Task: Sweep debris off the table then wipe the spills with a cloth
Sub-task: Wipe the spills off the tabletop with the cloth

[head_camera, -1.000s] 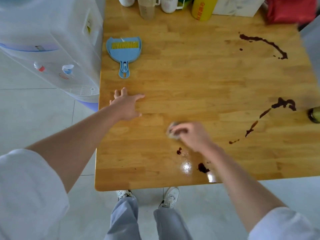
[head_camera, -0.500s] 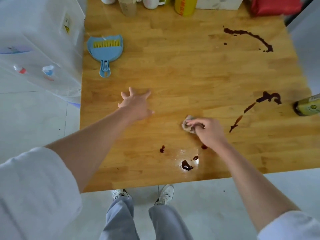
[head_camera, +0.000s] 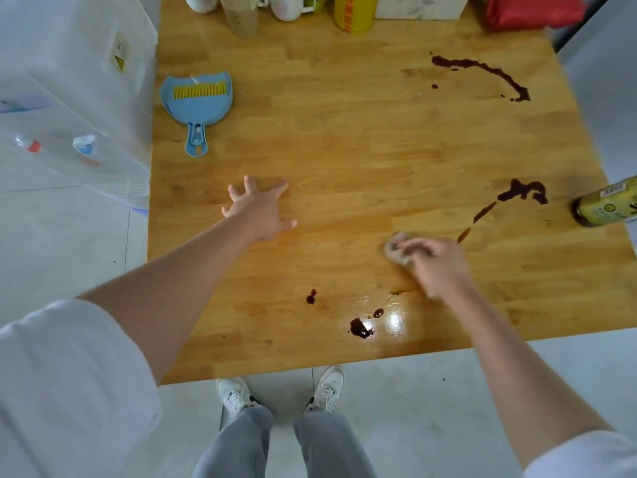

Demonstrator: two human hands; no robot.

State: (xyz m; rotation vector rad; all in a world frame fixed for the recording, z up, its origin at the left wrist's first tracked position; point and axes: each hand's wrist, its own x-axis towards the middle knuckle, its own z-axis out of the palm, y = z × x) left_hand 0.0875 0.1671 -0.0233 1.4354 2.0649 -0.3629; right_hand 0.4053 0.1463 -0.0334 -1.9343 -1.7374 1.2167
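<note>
Wooden surface [head_camera: 344,139], seen from above. Left hand [head_camera: 260,212] lies flat on the wood toward the left edge, fingers spread, holding nothing. Right hand [head_camera: 436,265] is closed around a small wadded cloth [head_camera: 394,250], pressing it onto the wood in the near right part of the surface (hand and cloth are motion-blurred, so the grip detail is unclear). Dark spills: a small drop [head_camera: 311,297] and a larger blot [head_camera: 359,328] near the near edge, with a wet sheen [head_camera: 396,320] just beside the blot; a streak [head_camera: 510,205] running toward the right edge, its lower end near the cloth; a long curved trail [head_camera: 482,72] toward the far right corner. Blue dustpan [head_camera: 197,105] with a yellow-bristled brush [head_camera: 200,90] nested in it sits by the left edge, handle pointing to the near side. A bottle [head_camera: 606,207] with a yellow label lies at the right edge. Cups, a yellow container [head_camera: 355,12] and a red item [head_camera: 531,10] line the far edge. A water dispenser [head_camera: 76,91] stands beside the left edge.
</note>
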